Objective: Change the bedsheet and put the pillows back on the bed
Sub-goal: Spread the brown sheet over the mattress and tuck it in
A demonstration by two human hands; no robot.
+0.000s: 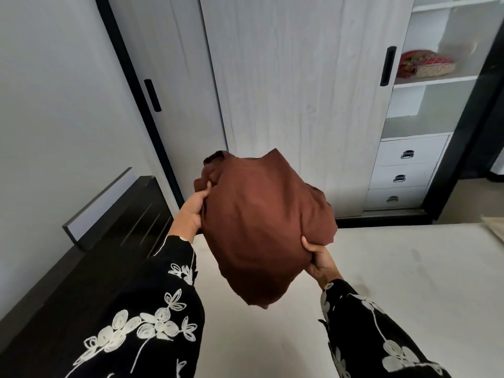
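Note:
A bundled brown bedsheet [261, 222] hangs in the air above the bare cream mattress [395, 282]. My left hand [192, 208] grips its upper left edge, thumb on the cloth. My right hand [317, 259] pinches its lower right side from beneath. The sheet is folded into a rounded lump, its lowest corner drooping toward the mattress. Both arms wear black sleeves with white flowers. No pillows are in view.
A dark headboard [90, 257] runs along the left of the bed against a grey wall. A white sliding wardrobe [294, 85] stands behind, with open shelves holding a red basket [425, 64] and three drawers [403, 175] at the right.

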